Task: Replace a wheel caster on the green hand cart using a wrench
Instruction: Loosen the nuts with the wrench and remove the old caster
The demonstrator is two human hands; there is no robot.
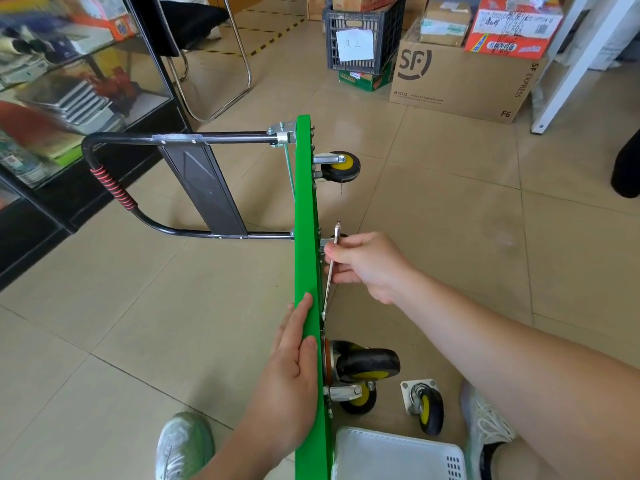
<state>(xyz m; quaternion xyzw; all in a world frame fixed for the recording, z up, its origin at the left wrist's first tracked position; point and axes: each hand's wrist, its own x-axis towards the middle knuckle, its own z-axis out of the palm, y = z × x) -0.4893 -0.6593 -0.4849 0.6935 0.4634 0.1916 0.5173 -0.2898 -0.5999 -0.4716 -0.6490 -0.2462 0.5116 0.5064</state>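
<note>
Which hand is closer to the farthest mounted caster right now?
Right. The right hand, gripping the wrench, is on the wheel side, short of that caster; the left hand rests on the green deck edge, nearer the person.
</note>
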